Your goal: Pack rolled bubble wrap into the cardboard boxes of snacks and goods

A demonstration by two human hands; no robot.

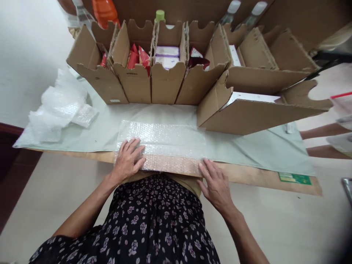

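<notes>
1. Head view, taking the flat, clear rectangular bubble-wrap sheet [162,141] as the clock's centre: it lies at the worktop's near edge, in front of the person's black floral clothing [159,220].
2. At eight o'clock, the left hand [128,157] rests palm down on the sheet's left end, fingers slightly spread.
3. At four o'clock, the right hand [217,183] touches the sheet's near right corner with its fingertips, fingers loosely together and thumb apart.
4. The wooden worktop [247,174] carries a pale green cloth [110,137]; a green printed label [295,178] sits on its edge between three and four o'clock.
5. Towards ten o'clock lies a crumpled, translucent bubble-wrap heap [62,106].
6. Towards two o'clock, a slanting brown cardboard box [247,117] holds something white.
7. Around twelve o'clock, upright brown cardboard boxes [167,86] hold red packets [133,58] and white-and-purple packs [167,55].
8. Farthest, at eleven o'clock, stands an orange bottle [106,13].
</notes>
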